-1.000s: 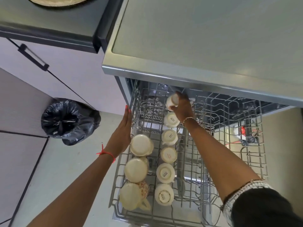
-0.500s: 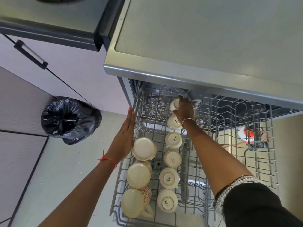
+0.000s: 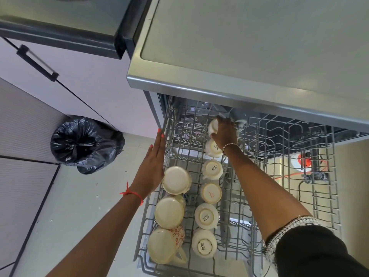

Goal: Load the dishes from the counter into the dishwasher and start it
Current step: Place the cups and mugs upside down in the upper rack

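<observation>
Nearest, a floral mug (image 3: 165,244) sits base-up at the front of the pulled-out dishwasher rack (image 3: 327,196), heading a left row of cream mugs (image 3: 169,211). Beside them runs a row of small cream cups (image 3: 206,215), bases up, printed SISTA. The left hand (image 3: 153,162) presses flat, fingers straight, against the rack's left rim. At the far end the right hand (image 3: 226,132) grips one more cream cup (image 3: 212,126), tilted, just beyond the row. Both hands have kept their places since a second ago.
</observation>
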Demonstrator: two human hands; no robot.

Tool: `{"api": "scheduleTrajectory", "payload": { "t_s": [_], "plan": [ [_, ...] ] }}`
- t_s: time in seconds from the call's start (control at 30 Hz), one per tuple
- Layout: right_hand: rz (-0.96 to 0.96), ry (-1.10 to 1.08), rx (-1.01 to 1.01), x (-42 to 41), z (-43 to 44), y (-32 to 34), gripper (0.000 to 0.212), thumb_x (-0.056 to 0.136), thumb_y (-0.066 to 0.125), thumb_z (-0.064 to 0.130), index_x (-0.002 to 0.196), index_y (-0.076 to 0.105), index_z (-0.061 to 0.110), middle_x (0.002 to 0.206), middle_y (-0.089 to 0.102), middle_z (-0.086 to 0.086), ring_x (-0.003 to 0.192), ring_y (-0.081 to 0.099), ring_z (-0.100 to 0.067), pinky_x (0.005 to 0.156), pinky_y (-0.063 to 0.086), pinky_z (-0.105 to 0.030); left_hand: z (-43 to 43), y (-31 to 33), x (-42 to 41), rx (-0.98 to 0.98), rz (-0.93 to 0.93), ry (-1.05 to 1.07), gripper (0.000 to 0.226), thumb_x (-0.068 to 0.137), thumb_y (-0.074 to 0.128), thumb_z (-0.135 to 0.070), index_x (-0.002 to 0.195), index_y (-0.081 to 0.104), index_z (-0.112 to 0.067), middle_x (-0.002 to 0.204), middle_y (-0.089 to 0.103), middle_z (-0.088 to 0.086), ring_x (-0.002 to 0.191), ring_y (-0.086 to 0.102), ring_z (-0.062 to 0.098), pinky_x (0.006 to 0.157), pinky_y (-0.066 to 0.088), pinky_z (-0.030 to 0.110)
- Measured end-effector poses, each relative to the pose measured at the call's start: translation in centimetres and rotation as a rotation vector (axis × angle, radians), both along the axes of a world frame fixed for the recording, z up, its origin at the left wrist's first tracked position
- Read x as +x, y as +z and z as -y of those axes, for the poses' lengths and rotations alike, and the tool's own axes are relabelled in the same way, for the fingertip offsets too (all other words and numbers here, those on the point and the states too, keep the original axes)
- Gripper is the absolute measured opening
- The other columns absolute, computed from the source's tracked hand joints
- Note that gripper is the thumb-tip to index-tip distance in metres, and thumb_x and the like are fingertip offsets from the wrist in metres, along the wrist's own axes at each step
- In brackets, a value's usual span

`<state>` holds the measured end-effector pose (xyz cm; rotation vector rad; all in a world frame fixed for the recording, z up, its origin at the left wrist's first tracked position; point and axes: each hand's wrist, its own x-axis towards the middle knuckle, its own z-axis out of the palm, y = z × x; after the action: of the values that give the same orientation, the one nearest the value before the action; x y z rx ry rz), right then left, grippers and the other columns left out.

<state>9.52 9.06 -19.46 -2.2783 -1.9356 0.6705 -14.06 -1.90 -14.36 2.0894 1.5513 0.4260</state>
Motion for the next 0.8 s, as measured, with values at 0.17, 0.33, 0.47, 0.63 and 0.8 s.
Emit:
{"api": "scheduleTrajectory", "payload": {
  "t_s": [0.17,0.33,0.47,0.63,0.8],
  "plan": [
    [-0.059,-0.010,-0.006,0.5,-0.1,-0.1,0.073,0.078,0.069,0.017,0.142,0.032,0.015,0.141,0.035,-0.022,0.132,0.030,-0.039,0.107,0.032,-0.049,0.1,0.2,0.2,0.005,-0.022,0.011,0.093,0.073,0.044,0.022,0.143,-0.010,-0.006,0.152,-0.014,0.005,0.141,0.000,0.019,0.114,0.008,0.036],
    [-0.102,-0.010,-0.015,0.9,-0.1,0.1,0.076,0.078,0.070,0.017,0.142,0.030,0.012,0.143,0.032,-0.022,0.134,0.028,-0.038,0.109,0.029,-0.048,0.0,0.0,0.2,-0.021,-0.061,0.029,0.093,0.074,0.047,0.020,0.145,-0.008,-0.004,0.153,-0.016,0.004,0.139,-0.003,0.014,0.114,0.007,0.037],
    [-0.135,-0.019,-0.018,1.2,-0.2,0.2,0.080,0.077,0.071,0.018,0.144,0.027,0.010,0.144,0.029,-0.023,0.134,0.027,-0.038,0.111,0.027,-0.048,0.0,-0.1,0.2,-0.022,-0.092,0.037,0.094,0.075,0.047,0.019,0.145,-0.010,-0.005,0.152,-0.016,0.003,0.138,-0.004,0.014,0.113,0.004,0.037],
    [-0.151,-0.019,0.002,1.3,0.2,0.3,0.084,0.075,0.073,0.021,0.143,0.025,0.006,0.143,0.029,-0.023,0.135,0.026,-0.036,0.111,0.026,-0.046,0.1,-0.2,0.3,-0.011,-0.098,0.039,0.092,0.074,0.045,0.020,0.145,-0.008,-0.004,0.152,-0.015,0.003,0.141,-0.001,0.018,0.113,0.004,0.040],
    [-0.178,-0.023,0.052,1.0,1.5,1.2,0.086,0.074,0.074,0.024,0.142,0.025,0.004,0.140,0.030,-0.023,0.132,0.028,-0.038,0.108,0.031,-0.049,0.1,0.1,0.2,-0.007,-0.137,0.015,0.081,0.084,0.042,0.011,0.143,-0.012,-0.005,0.152,-0.017,0.004,0.143,-0.003,0.024,0.112,0.000,0.044]
  ]
}}
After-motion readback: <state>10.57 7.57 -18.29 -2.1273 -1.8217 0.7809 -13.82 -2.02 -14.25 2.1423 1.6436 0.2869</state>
